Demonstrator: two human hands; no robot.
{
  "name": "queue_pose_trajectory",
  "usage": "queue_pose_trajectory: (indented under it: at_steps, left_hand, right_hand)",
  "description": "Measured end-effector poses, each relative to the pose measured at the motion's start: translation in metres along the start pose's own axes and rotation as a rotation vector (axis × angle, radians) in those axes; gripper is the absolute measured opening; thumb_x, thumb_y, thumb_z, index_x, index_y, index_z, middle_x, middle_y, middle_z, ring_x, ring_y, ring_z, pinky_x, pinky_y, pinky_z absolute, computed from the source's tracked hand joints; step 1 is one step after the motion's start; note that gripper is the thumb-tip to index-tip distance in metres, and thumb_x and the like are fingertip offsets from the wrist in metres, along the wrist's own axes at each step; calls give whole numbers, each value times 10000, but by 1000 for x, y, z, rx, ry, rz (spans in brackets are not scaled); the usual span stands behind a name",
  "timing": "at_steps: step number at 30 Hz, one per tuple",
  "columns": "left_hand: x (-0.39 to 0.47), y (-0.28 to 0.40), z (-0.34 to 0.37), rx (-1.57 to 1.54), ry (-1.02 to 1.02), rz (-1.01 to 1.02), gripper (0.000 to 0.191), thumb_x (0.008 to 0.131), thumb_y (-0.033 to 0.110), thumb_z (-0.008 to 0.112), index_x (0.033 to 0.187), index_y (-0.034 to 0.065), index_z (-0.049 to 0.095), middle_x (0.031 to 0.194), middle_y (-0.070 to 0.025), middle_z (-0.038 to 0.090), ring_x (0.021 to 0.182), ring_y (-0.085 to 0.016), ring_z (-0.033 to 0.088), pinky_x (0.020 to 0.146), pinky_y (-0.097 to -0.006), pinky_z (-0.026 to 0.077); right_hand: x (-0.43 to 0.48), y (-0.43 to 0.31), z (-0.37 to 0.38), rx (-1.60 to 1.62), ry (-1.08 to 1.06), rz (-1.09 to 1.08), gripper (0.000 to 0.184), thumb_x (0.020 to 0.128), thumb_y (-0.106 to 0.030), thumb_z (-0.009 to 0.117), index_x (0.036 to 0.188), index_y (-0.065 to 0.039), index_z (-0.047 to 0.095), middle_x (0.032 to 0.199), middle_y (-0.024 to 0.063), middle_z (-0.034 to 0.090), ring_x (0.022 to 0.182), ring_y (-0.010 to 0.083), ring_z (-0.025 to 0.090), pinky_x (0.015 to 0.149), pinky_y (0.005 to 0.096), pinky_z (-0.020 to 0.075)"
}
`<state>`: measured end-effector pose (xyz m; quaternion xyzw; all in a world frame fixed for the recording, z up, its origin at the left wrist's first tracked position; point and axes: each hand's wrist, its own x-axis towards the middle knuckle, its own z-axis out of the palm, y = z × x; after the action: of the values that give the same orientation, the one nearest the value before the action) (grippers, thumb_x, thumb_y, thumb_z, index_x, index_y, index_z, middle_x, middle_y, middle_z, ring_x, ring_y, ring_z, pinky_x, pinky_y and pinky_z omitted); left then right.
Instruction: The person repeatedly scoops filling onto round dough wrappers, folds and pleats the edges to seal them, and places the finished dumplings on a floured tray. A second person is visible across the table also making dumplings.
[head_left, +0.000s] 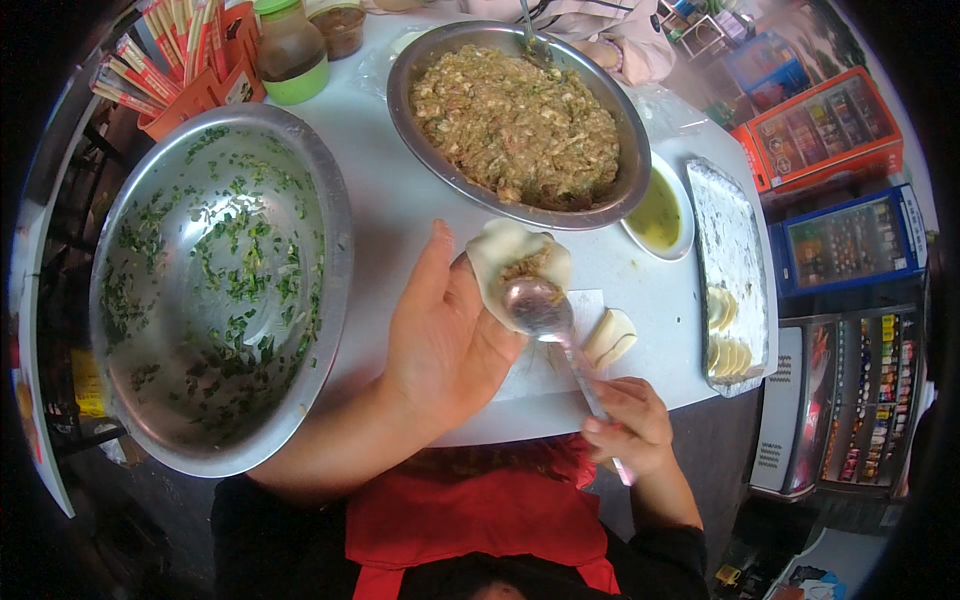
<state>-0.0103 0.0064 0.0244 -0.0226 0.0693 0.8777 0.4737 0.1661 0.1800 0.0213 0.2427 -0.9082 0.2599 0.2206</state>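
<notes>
My left hand (442, 345) is palm up, with a round dumpling wrapper (487, 259) lying across its fingers. A small lump of meat filling (529, 264) sits on the wrapper. My right hand (634, 420) grips a metal spoon (538, 306) by its handle, and the back of the spoon's bowl rests against the filling. Beyond both hands stands a steel bowl of minced filling (517, 127). On the table under the spoon lies a stack of wrappers (611, 337), partly hidden by the spoon and my right hand.
A large steel basin (225, 405) with chopped greens stands at left. At right are a white bowl of yellow-green liquid (654, 214) and a floured tray (724, 225) bearing several dumplings (727, 358). Behind are a chopstick holder (244, 82), a green-lidded jar (292, 56) and another person's hand (600, 54).
</notes>
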Motion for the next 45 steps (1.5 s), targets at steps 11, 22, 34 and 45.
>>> queue_pose_trajectory:
  at_steps: [11,22,34,45]
  left_hand:
    - [1,0,1,23,3,-34,677,1020,531,214,1346,-23,423,1321,-154,534,1266,-269,484,1105,-410,327]
    - [2,6,0,55,-44,-42,682,1016,539,224,1339,-26,426,1293,-157,549,1234,-264,507,1088,-417,341]
    - [2,-3,1,51,-1,-95,663,1027,509,216,1359,-32,408,1346,-167,518,1275,-278,481,1107,-414,325]
    - [4,-7,-3,126,-14,-115,576,1042,433,248,1337,-29,426,1310,-169,546,1242,-271,514,1086,-401,361]
  right_hand:
    - [11,-3,9,712,742,404,373,1012,-310,474,1179,1,596,1111,250,572,913,325,647,785,406,542]
    - [10,-9,-5,-270,17,-86,283,763,-234,770,1007,-98,725,1086,152,641,886,249,662,730,318,538]
    - [33,4,-1,689,751,536,449,1030,-307,416,1284,55,496,1039,231,628,906,278,650,794,358,528]
    - [69,53,-12,1174,801,912,491,1046,-312,347,1330,81,425,1169,251,615,1006,276,648,855,321,533]
